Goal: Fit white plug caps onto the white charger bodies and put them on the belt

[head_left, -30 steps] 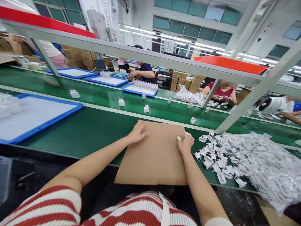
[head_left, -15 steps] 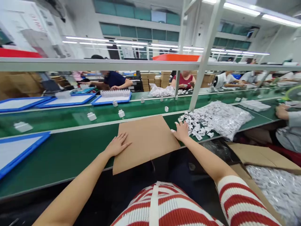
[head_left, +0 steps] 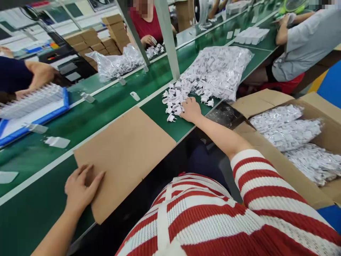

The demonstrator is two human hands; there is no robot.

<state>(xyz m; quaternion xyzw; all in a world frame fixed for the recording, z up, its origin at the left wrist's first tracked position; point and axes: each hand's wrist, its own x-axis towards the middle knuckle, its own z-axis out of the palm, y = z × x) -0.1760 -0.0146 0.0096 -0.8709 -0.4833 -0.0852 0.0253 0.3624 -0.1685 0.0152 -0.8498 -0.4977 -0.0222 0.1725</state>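
Observation:
A flat brown cardboard sheet [head_left: 128, 156] lies on the green work surface, its near edge overhanging the front. My left hand [head_left: 83, 185] rests at the sheet's left edge, fingers spread and holding nothing. To the right, my right hand [head_left: 191, 109] touches the near side of a loose pile of white plug-like parts [head_left: 174, 96]; its fingers are bent over the parts, and whether it grips one is hidden. Behind the pile lies a clear plastic bag [head_left: 218, 67] full of similar white parts.
An open carton [head_left: 282, 170] with bagged white parts stands at the right. A metal post [head_left: 167, 39] rises behind the pile. White pieces lie along the green belt [head_left: 106, 110]. People sit across the belt and at the right, near a blue-edged tray [head_left: 65, 97] at left.
The view has turned right and down. My right hand has moved from the sheet's right edge onto the white parts. My left hand stays by the sheet's left edge.

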